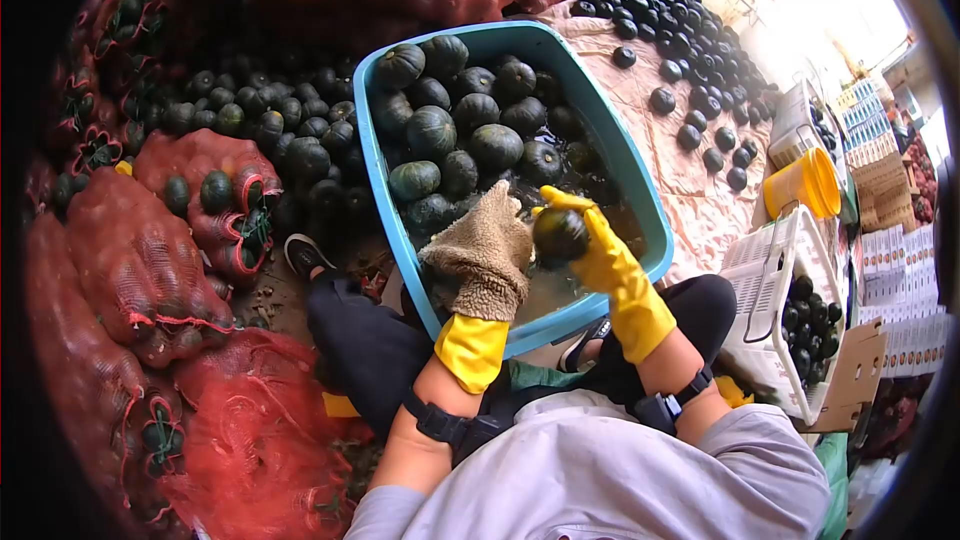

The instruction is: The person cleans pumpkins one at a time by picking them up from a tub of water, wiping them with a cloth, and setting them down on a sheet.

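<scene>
My right hand [605, 255], in a yellow rubber glove, grips a small dark green pumpkin [561, 235] above the water of a blue tub [657, 210]. Close on its left is my left hand [485, 250], covered by a brown towelling cloth [480, 255] over a yellow glove [472, 348]. The cloth hides those fingers, so whether they are bent or straight does not show. Many wet green pumpkins [495, 147] fill the far and left parts of the tub. Murky water shows near my hands.
Red mesh sacks [140, 250] full of pumpkins are piled on the left and at the back. Loose pumpkins [310, 160] lie left of the tub, others on a pale sheet [640, 110]. A white crate [760, 310] and a yellow bucket [803, 186] stand right.
</scene>
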Demonstrator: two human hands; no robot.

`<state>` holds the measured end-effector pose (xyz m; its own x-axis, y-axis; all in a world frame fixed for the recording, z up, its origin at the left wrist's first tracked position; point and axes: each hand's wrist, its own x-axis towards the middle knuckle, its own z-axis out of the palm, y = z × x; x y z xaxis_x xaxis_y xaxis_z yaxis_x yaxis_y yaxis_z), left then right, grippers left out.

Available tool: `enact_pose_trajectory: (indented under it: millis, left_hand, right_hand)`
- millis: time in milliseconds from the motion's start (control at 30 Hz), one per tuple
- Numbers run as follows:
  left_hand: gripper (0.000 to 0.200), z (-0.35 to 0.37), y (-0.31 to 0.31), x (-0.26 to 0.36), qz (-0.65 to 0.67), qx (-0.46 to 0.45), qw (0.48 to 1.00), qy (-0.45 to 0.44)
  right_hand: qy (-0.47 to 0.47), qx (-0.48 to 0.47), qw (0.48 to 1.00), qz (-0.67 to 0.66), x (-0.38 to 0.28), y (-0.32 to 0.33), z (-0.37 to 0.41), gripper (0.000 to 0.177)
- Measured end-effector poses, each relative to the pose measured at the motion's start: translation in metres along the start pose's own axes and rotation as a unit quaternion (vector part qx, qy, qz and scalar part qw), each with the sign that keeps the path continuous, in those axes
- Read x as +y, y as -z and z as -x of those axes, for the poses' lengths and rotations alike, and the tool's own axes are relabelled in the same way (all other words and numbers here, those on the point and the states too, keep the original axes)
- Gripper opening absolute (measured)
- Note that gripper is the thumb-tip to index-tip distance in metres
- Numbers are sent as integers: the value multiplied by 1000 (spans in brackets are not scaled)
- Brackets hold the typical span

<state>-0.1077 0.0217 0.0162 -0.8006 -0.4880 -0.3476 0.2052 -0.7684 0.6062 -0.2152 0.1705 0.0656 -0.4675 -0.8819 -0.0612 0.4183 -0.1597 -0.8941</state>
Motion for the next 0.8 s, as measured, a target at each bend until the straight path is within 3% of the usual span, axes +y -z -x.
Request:
enact_pose_trajectory:
  millis: [67, 100, 133, 167, 233, 267, 300, 333, 367, 400, 433, 500, 533, 600, 667, 700, 733, 767, 800]
  left_hand:
    - [58, 12, 2, 0, -126, -36, 988, -79]
    - [58, 16, 0, -1, -208, -47, 970, -120]
    - [58, 19, -4, -2, -306, -47, 937, -161]
    - [65, 23, -14, -3, -532, -1, 823, -198]
    - [72, 41, -31, 8, -700, 34, 649, -295]
    - [72, 60, -36, 21, -675, 22, 644, -359]
    - [71, 65, -36, 33, -624, -13, 679, -386]
    - [70, 61, -33, 43, -489, -88, 783, -374]
    - [69, 61, -26, 50, -414, -129, 829, -353]
    - [69, 59, -22, 52, -396, -143, 843, -335]
    - [65, 64, -28, 48, -451, -112, 819, -336]
    - [58, 75, -39, 41, -558, -53, 760, -329]
    - [54, 74, -36, 37, -440, -83, 853, -268]
    - [46, 63, -32, 27, -171, -132, 969, -123]
    - [42, 42, -18, 17, -81, -87, 988, -95]
    - [40, 35, -16, 13, -34, -64, 994, -85]
    - [44, 56, -37, 36, -359, -93, 906, -204]
    - [50, 77, -59, 59, -616, -44, 710, -338]
    - [51, 73, -43, 60, -606, -53, 709, -356]
  right_hand:
    - [111, 10, 969, 220, 21, -36, 6, 30]
    - [192, 51, 919, 341, 38, -56, 7, 26]
    - [174, 138, 906, 359, 45, -60, -5, 33]
    - [256, 197, 835, 446, 59, -44, -32, 33]
    - [49, 306, 920, 238, 62, -37, -55, 29]
    - [109, 324, 873, 348, 57, -56, -45, 28]
    - [250, 266, 848, 383, 68, -61, -31, 29]
    - [263, 217, 849, 405, 57, -80, -8, 30]
    - [269, 165, 848, 425, 42, -98, 12, 32]
    - [274, 130, 859, 412, 43, -98, 14, 35]
    - [278, 112, 871, 390, 47, -77, 1, 35]
    - [277, 298, 783, 470, 53, -59, -32, 35]
    - [236, 336, 794, 448, 55, -62, -35, 34]
    - [226, 191, 866, 403, 46, -70, -19, 36]
    - [172, 38, 928, 328, 29, -70, -6, 35]
    - [102, 82, 950, 285, 21, -65, -17, 23]
    - [88, 102, 936, 326, 21, -68, -22, 29]
    - [76, 127, 920, 364, 23, -73, -28, 37]
    - [207, 209, 852, 434, 41, -94, -21, 37]
